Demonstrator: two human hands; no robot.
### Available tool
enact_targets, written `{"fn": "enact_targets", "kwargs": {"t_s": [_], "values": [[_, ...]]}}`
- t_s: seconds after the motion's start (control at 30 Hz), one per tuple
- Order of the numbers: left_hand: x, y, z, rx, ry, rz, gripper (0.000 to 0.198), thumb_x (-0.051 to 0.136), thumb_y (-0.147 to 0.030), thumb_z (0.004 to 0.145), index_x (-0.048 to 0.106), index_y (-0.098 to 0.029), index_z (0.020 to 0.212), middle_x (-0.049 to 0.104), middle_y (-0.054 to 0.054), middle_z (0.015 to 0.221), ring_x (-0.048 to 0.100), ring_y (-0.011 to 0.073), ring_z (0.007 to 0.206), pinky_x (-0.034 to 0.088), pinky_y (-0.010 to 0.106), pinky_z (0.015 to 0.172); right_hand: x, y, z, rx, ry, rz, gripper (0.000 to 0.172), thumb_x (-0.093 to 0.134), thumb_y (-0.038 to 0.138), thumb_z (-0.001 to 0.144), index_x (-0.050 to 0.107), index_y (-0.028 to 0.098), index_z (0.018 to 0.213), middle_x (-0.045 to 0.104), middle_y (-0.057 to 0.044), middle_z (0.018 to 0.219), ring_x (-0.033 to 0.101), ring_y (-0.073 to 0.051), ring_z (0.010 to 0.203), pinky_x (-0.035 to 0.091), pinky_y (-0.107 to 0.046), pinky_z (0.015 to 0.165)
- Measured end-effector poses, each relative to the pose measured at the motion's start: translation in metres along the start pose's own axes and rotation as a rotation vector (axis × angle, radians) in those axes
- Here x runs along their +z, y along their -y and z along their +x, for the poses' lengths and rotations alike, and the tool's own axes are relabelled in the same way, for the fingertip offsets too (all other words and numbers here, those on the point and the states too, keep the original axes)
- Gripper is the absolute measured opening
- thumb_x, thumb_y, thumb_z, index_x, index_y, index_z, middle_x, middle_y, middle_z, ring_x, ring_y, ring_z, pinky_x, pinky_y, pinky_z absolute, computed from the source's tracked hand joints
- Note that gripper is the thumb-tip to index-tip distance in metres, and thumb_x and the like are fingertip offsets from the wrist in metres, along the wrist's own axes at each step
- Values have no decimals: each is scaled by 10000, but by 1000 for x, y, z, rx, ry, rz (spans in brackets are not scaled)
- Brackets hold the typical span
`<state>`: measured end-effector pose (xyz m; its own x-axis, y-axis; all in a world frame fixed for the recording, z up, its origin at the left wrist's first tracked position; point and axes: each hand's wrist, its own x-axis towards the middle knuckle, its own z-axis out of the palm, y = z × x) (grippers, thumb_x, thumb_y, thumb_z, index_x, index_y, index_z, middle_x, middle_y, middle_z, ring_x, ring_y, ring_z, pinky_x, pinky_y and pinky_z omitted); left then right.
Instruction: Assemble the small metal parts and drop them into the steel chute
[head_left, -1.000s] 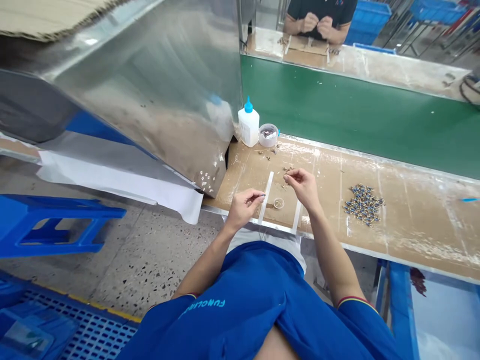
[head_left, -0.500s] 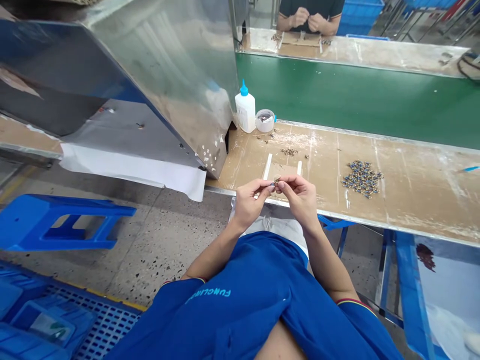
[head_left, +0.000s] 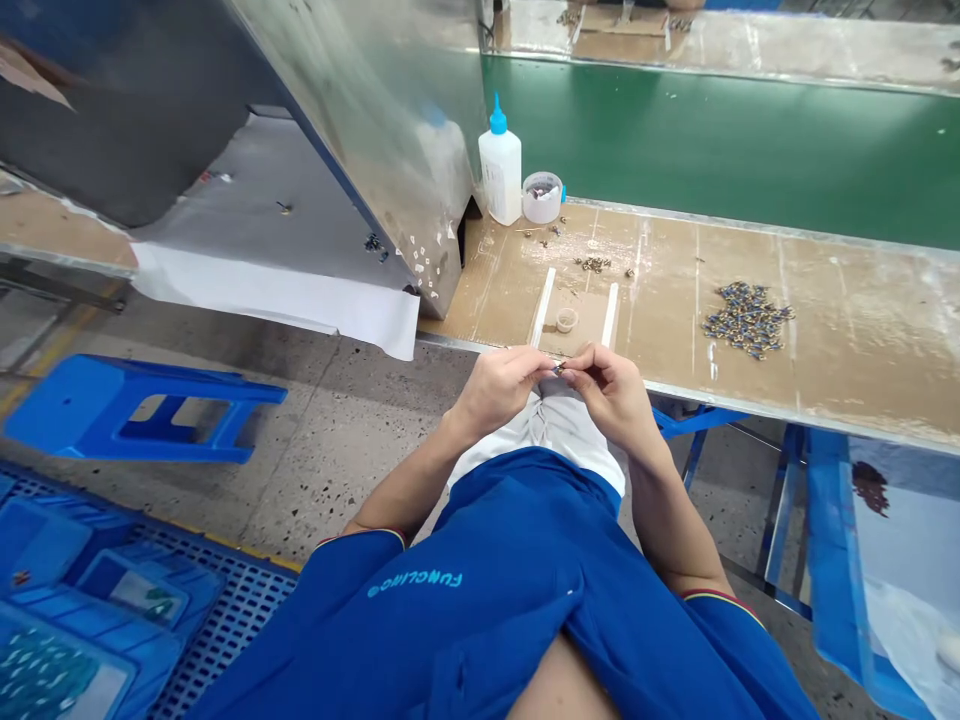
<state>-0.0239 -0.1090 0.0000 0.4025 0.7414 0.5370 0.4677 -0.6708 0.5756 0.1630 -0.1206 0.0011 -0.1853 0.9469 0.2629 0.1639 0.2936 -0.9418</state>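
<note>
Fingertip to fingertip, my left hand (head_left: 504,392) and my right hand (head_left: 609,392) pinch one small dark metal piece (head_left: 559,369) just off the front edge of the bench. It is too small to make out its exact kind. Behind my hands, a small clear round cup (head_left: 566,320) sits on a brown board (head_left: 581,303) between two white strips. Beyond the board lies a small cluster of metal pieces (head_left: 594,264). To the right, a larger pile of blue and gold small pieces (head_left: 748,320) rests on the bench top.
A white bottle with a blue nozzle (head_left: 500,170) and a tape roll (head_left: 542,197) stand at the back. Left is a steel housing (head_left: 375,110). A green belt (head_left: 712,145) runs behind the bench (head_left: 840,350). A blue stool (head_left: 67,405) and blue crates (head_left: 90,640) are left.
My view has tipped downward, so the bench sits higher in the picture. My hands have drawn slightly back from the board, uncovering the clear cup, and still pinch the small piece.
</note>
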Motion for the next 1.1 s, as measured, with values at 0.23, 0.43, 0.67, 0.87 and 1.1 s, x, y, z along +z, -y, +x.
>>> {"fn": "enact_targets", "kwargs": {"t_s": [0.23,0.43,0.67,0.87,1.1], "values": [[0,-3,-11,-106,37,-69,220,541,-248,998,685,-180,847,726,23,757,674,133,680,511,230,650,19,-10,-13,6,-96,84,227,650,374,919,584,225,761,595,19,691,564,-128,627,473,-274,592],[0,10,-10,-140,127,-204,171,614,-252,965,728,-182,859,755,26,797,700,135,714,543,233,703,29,-25,-22,114,-143,211,269,690,476,897,631,228,813,651,-2,745,619,-143,660,531,-295,616],[9,22,2,-103,151,-190,218,598,-254,980,717,-156,826,718,25,714,664,121,642,510,219,625,20,-30,-14,128,-131,162,154,661,322,908,622,221,799,659,-6,769,618,-142,707,515,-296,662],[15,29,8,61,157,-8,229,557,-195,988,670,-150,794,693,17,699,612,108,612,457,217,586,11,-38,-5,179,-23,200,157,627,265,892,556,225,758,572,23,690,539,-126,617,447,-281,595],[24,39,12,-48,218,-35,233,542,-179,983,653,-155,779,691,14,696,620,111,614,463,213,588,13,-49,5,191,-25,123,171,567,223,906,534,228,739,571,22,680,557,-134,634,454,-292,631]]}}
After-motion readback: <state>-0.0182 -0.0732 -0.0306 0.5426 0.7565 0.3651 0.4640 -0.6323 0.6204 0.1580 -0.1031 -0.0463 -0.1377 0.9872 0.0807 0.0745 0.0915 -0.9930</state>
